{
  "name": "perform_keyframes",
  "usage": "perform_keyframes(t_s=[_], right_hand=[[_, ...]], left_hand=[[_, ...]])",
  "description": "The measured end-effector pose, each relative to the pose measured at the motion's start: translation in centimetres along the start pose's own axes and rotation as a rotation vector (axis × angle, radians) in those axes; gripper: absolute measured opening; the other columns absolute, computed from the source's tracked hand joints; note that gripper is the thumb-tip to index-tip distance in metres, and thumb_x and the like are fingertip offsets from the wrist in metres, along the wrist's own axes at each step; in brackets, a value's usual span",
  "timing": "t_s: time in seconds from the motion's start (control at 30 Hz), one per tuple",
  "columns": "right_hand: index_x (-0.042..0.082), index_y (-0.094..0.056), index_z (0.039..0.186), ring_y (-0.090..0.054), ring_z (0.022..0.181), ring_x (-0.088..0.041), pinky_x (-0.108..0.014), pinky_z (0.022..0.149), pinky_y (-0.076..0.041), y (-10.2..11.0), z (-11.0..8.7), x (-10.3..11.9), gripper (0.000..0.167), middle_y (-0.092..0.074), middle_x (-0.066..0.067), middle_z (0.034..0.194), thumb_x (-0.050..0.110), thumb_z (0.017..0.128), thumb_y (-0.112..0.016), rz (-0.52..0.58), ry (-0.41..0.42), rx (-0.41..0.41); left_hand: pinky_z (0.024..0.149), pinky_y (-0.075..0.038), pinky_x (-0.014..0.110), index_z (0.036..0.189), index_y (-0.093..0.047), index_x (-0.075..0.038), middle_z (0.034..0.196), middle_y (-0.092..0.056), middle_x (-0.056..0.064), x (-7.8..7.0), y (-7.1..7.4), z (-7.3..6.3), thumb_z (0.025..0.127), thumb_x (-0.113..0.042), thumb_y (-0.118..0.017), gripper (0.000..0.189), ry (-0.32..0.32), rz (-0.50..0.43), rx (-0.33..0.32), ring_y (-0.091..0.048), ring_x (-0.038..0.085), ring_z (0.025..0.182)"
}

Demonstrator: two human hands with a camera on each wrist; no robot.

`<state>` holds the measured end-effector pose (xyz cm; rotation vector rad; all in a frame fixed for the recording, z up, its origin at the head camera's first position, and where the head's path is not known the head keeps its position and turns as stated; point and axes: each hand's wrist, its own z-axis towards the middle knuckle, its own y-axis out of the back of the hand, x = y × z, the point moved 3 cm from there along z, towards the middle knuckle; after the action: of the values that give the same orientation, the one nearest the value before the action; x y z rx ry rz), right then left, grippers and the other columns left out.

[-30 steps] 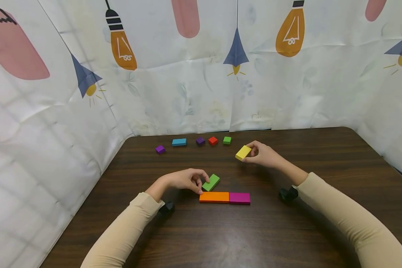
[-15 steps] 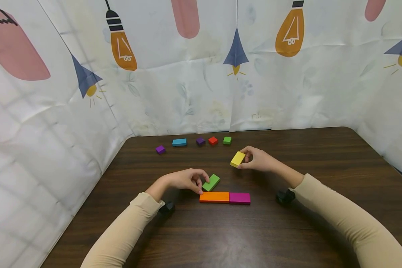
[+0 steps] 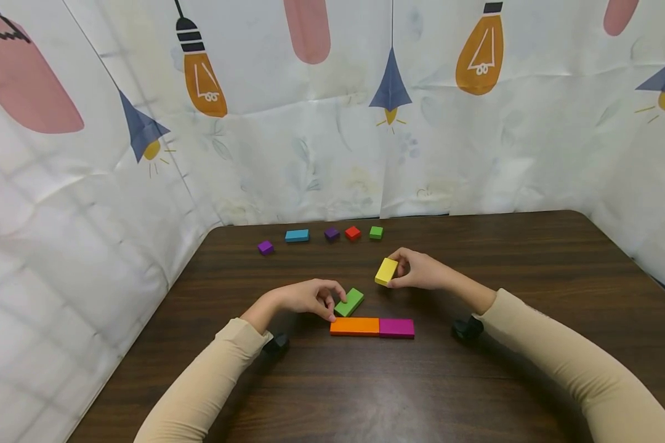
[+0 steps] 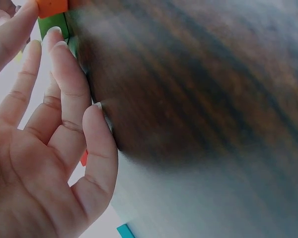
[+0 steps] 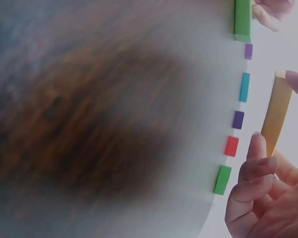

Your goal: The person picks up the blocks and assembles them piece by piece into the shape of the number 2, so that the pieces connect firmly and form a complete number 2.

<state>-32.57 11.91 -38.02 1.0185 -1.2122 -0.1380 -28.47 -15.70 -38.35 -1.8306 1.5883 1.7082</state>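
My right hand [image 3: 423, 271] pinches a yellow block [image 3: 386, 271] between thumb and fingers, raised over the table. The right wrist view shows the yellow block [image 5: 277, 114] edge-on, its ends between thumb and fingertips. My left hand [image 3: 305, 296] stays low at the left end of an orange block [image 3: 354, 327], thumb tip at its corner. Its other fingers are loosely bent beside a slanted green block [image 3: 349, 302] just behind the orange one. In the left wrist view the palm of the left hand [image 4: 44, 148] holds nothing. A magenta block [image 3: 396, 328] lies end to end with the orange block.
Along the back of the dark wooden table [image 3: 510, 258] lie a purple block [image 3: 265, 247], a blue block [image 3: 297, 235], a dark purple block [image 3: 332, 234], a red block [image 3: 352, 233] and a small green block [image 3: 375, 232]. A printed curtain [image 3: 321, 154] hangs behind.
My right hand has carried the yellow block left and nearer, toward the slanted green block. The left hand and the blocks on the table have stayed in place.
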Motion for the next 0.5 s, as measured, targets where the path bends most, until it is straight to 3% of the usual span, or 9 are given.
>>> perform_keyframes(t_s=[0.5], right_hand=[[-0.003, -0.053, 0.127, -0.049, 0.078, -0.018, -0.029, 0.068, -0.038, -0.95, 1.01, 0.54, 0.057, -0.056, -0.006, 0.091, 0.024, 0.086, -0.081, -0.024, -0.001, 0.06]], left_hand=[[0.073, -0.043, 0.026, 0.126, -0.058, -0.002, 0.083, -0.061, 0.001, -0.09, 0.03, 0.15, 0.095, -0.001, -0.071, 0.034, 0.03, -0.006, -0.003, -0.054, 0.013, 0.076]])
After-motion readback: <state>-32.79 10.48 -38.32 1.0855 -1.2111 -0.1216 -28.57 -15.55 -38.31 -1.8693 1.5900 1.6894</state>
